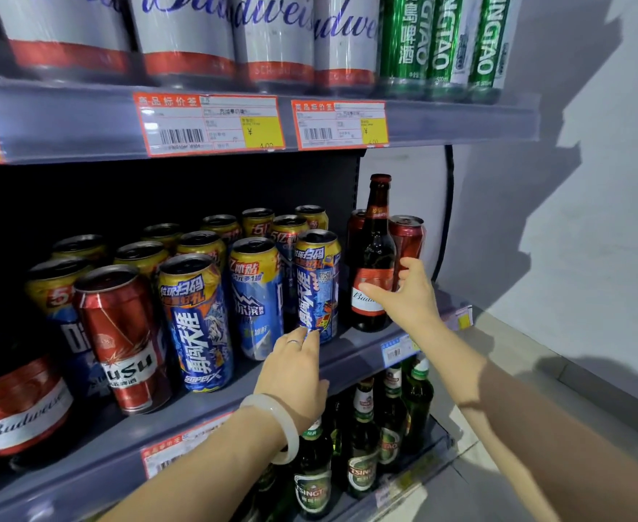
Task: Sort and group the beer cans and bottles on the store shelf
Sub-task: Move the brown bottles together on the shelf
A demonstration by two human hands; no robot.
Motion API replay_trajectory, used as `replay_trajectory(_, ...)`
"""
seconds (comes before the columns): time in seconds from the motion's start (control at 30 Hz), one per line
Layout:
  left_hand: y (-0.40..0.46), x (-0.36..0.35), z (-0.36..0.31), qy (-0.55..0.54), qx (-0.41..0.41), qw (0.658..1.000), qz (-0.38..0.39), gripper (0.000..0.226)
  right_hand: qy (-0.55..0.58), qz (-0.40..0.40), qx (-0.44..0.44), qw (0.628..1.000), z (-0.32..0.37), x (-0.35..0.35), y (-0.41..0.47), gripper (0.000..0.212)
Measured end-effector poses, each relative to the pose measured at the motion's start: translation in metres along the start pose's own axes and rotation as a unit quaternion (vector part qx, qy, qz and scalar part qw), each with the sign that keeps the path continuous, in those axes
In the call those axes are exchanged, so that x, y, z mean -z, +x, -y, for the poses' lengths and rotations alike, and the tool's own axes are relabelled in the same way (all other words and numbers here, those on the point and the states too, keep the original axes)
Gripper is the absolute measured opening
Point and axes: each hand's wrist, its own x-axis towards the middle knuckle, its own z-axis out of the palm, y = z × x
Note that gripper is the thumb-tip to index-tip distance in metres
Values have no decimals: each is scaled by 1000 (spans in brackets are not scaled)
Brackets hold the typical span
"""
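Observation:
On the middle shelf (351, 357) stand several blue and gold beer cans. My left hand (295, 374) reaches up to the rightmost blue can (317, 280), and its straight fingertips touch the can's bottom front. A brown Budweiser bottle (372, 258) stands at the shelf's right end. My right hand (404, 292) is at that bottle's label, thumb on the label and fingers behind toward a red can (408, 239). A red Wusu can (121, 337) stands among the blue cans at the left. Another Budweiser bottle (16, 405) is at the far left.
The upper shelf (460, 118) carries silver Budweiser cans (185, 35) and green Tsingtao cans (441, 43), with price tags (212, 124) on its edge. Green Tsingtao bottles (362, 438) fill the lower shelf. A grey wall (573, 182) borders the right side.

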Motion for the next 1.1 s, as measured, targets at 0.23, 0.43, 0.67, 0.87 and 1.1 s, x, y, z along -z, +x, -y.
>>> replay_trajectory(0.23, 1, -1, 6, 0, 13, 1000, -6, 64, -29, -34, -3, 999, 6, -15, 7, 92)
replay_trajectory(0.43, 2, 1, 6, -15, 23, 1000, -10, 61, -78, -47, -42, 995, 15, -23, 8, 84)
replay_trajectory(0.67, -1, -2, 11, -22, 29, 999, -13, 60, -83, -67, -47, 993, 12, -22, 1, 79)
replay_trajectory(0.87, -2, -5, 13, -27, 26, 999, -17, 59, -31, -60, 4, 998, 3, -9, -13, 74)
replay_trajectory(1.1, 1, -1, 14, -61, -21, 997, -51, 82, -9, -39, 109, 993, 22, 11, -41, 71)
